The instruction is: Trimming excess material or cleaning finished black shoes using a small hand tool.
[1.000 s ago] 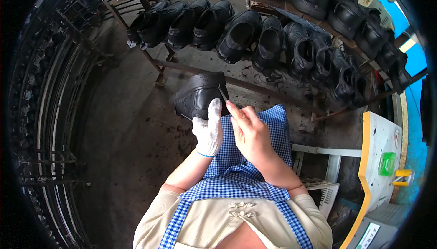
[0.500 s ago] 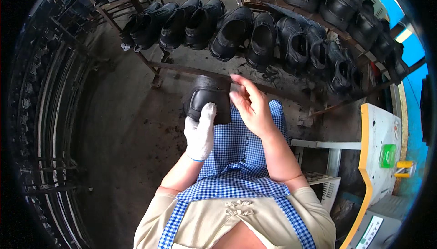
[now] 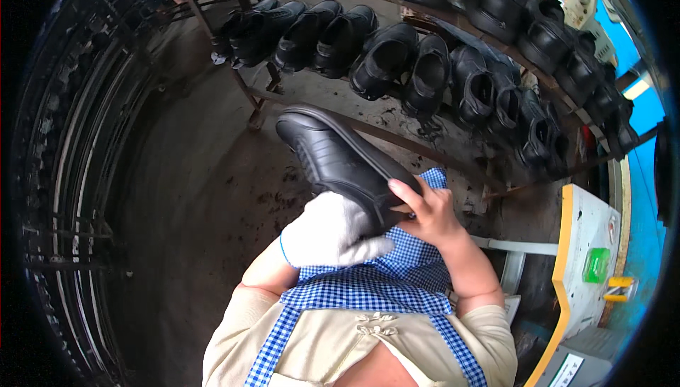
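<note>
A black leather shoe (image 3: 333, 157) is held up in front of my apron, tilted on its side with the toe toward the upper left and the sole edge facing away to the right. My left hand (image 3: 329, 235), in a white knit glove, is at the ankle opening; some of its fingers are hidden by the shoe. Bare, my right hand (image 3: 428, 211) grips the heel end, with its fingers on the sole edge and the back of the shoe.
Beyond the shoe stands a metal rack (image 3: 397, 135) with rows of black shoes (image 3: 386, 61) on two levels. To the right is a white panel with a yellow edge (image 3: 563, 259), bearing a green container (image 3: 596, 265) and a yellow roll (image 3: 620, 289). More racking (image 3: 78, 245) lines the left side.
The shoe has turned from heel-up to lying sideways, toe to the upper left. My right hand has come down and taken hold of its heel; my gloved left hand has shifted to the opening.
</note>
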Demonstrator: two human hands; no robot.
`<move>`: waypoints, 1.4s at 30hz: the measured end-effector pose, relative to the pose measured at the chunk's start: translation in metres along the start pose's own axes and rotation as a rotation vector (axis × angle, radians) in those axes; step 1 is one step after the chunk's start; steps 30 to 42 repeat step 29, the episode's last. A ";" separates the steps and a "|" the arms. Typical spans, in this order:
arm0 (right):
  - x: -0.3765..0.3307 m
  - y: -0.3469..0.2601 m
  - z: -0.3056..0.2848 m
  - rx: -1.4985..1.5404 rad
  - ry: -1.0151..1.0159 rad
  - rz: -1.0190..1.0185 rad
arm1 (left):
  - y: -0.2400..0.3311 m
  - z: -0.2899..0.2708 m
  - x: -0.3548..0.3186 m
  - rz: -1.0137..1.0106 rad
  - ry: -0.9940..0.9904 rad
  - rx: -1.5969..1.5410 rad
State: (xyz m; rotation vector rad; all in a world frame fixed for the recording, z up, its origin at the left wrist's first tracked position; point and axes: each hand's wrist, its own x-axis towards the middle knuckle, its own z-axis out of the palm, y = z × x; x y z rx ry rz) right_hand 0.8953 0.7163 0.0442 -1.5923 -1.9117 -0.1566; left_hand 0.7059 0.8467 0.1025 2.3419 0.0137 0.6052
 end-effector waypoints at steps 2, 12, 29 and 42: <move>-0.018 0.000 0.008 0.176 0.127 0.094 | 0.000 -0.012 -0.008 0.135 -0.043 -0.079; -0.064 0.002 0.016 1.376 0.500 0.908 | -0.107 0.002 -0.004 -0.327 0.746 -1.201; -0.083 0.001 -0.139 0.661 1.210 0.268 | -0.120 0.040 -0.034 -0.335 0.479 -1.214; -0.083 0.001 -0.139 0.661 1.210 0.268 | -0.120 0.040 -0.034 -0.335 0.479 -1.214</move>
